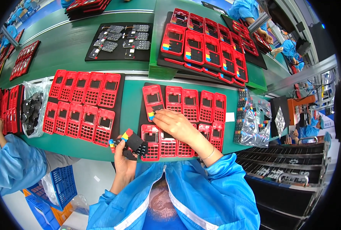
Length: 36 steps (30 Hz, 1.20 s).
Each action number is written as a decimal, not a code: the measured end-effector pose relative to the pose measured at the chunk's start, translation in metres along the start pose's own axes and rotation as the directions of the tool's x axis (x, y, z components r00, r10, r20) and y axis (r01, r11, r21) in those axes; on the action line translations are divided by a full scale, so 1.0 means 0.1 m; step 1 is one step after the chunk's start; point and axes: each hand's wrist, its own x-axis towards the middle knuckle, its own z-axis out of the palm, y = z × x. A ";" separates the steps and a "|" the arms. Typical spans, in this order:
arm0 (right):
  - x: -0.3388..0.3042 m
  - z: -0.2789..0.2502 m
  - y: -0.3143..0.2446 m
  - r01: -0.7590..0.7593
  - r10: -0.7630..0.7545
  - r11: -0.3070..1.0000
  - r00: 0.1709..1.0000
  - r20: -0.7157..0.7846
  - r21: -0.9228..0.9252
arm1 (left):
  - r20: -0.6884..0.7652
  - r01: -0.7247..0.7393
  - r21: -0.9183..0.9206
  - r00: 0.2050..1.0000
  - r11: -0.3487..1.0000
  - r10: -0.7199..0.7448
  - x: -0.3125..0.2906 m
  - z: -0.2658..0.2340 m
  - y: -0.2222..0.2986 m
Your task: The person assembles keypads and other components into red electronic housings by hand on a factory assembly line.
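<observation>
My left hand [124, 163] is closed around a small stack of black rubber keypads [135, 142] with yellow, red and blue keys, held just above the table's front edge. My right hand [177, 124] reaches over a black tray, its fingertips pinched on another keypad [151, 114]. That keypad lies at the lower half of a red phone housing [153, 98], which sits tilted at the tray's far left corner. More red housings [174, 98] stand in two rows on this tray; my right hand and forearm partly cover the near row.
To the left, another black tray carries two rows of red housings [76, 120]. Beyond it lies a bag of black parts [33, 111]. A clear bag of keypads [255, 122] is at right. Stacked housing trays [193, 50] rise on a green ledge ahead. A co-worker's sleeve [15, 157] is at left.
</observation>
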 end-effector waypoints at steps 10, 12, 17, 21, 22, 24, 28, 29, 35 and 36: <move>0.12 -0.03 -0.01 -0.067 0.067 0.996 0.998 -0.008 -0.059 | -0.051 0.022 0.073 0.999 0.997 -0.018 -0.03 -0.02 0.11; 0.18 0.05 0.03 -0.084 0.084 0.994 0.996 -0.001 -0.068 | -0.061 0.029 0.073 0.998 0.997 -0.025 0.04 -0.08 0.07; 0.12 -0.10 -0.07 -0.092 0.098 0.990 0.993 0.058 -0.103 | -0.009 0.065 -0.008 0.998 0.998 -0.065 -0.01 0.04 -0.04; 0.05 0.01 -0.07 -0.100 0.102 0.981 0.995 0.001 -0.165 | 0.000 0.078 -0.027 0.997 0.997 -0.078 -0.04 0.03 -0.09; 0.10 -0.03 -0.06 -0.101 0.102 0.986 0.995 0.001 -0.135 | 0.006 0.072 -0.028 0.997 0.997 -0.072 -0.07 0.05 -0.09; 0.22 -0.22 -0.13 -0.136 0.141 0.987 0.989 0.055 -0.080 | 0.010 0.074 -0.040 0.997 0.996 -0.073 -0.07 0.04 -0.10; 0.35 -0.29 -0.33 -0.529 0.476 0.555 0.835 0.276 0.642 | 0.086 0.086 -0.022 0.993 0.996 -0.084 0.00 0.27 -0.05; 0.37 -0.27 -0.34 -0.632 0.475 0.340 0.755 0.452 0.697 | 0.076 0.128 -0.051 0.989 0.990 -0.124 -0.03 0.37 -0.02; 0.36 -0.19 -0.14 -0.556 0.516 -0.129 0.669 0.534 0.821 | 0.055 -0.015 0.078 0.998 0.997 0.010 0.06 0.42 -0.18; 0.27 -0.15 -0.09 -0.514 0.527 -0.219 0.653 0.544 0.829 | 0.059 -0.012 0.089 0.998 0.996 0.007 0.06 0.41 -0.20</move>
